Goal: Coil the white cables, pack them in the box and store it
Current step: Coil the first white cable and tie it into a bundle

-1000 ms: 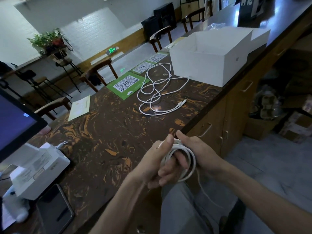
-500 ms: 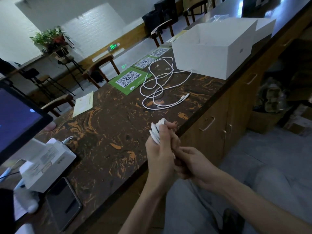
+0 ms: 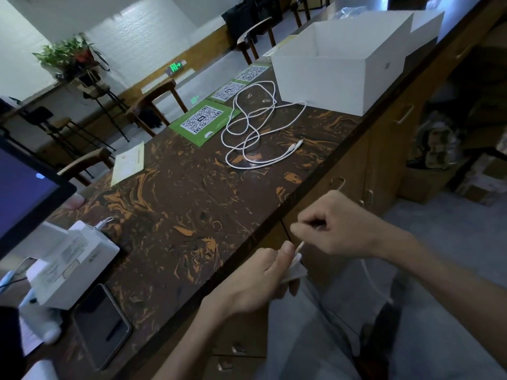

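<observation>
My left hand (image 3: 258,281) grips a small white cable coil (image 3: 295,271) just off the counter's front edge, over my lap. My right hand (image 3: 337,223) is above it, pinching the same cable's loose end, whose tail hangs down past my knee. A second white cable (image 3: 255,127) lies loose and tangled on the dark marbled counter (image 3: 178,204). Behind it stands the open white box (image 3: 337,64), with its lid (image 3: 428,26) just beyond.
Green QR-code cards (image 3: 203,122) lie left of the loose cable. At the near left sit a white charger box (image 3: 68,261), a dark phone (image 3: 101,325) and a tablet screen (image 3: 22,193). A paper card (image 3: 129,165) rests near the far edge. Drawers line the counter front.
My left hand with the coil dropped from above the counter edge to over my lap. My right hand rose above it, pulling the cable's end upward.
</observation>
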Action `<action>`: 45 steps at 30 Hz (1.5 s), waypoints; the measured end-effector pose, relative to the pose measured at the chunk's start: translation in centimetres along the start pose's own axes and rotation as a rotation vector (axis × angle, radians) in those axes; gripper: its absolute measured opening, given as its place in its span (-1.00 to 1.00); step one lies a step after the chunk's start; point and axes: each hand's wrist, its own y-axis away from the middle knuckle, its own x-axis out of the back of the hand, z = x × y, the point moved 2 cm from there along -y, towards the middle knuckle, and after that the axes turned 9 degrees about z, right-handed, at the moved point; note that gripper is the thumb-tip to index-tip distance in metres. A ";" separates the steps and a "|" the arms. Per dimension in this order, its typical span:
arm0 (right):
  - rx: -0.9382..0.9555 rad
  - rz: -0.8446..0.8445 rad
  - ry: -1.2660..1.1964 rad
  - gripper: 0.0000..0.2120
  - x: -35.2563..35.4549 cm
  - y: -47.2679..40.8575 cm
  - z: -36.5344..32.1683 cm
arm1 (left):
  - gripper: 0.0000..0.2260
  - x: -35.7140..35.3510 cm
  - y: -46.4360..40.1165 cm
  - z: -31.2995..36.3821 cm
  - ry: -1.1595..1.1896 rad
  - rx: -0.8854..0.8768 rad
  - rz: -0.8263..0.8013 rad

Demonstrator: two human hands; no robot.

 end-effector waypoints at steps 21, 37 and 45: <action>-0.381 0.452 -0.188 -0.44 -5.4 1.8 -0.2 | -0.42 -1.8 -1.2 -0.3 0.545 0.171 0.727; -0.373 0.140 -0.136 -0.65 -7.4 3.7 5.1 | -0.75 -3.4 -0.4 -4.5 0.655 0.487 0.770; -0.360 -0.165 0.147 -0.78 -10.6 5.9 5.2 | -0.81 -4.1 -0.3 -5.5 0.271 0.380 1.029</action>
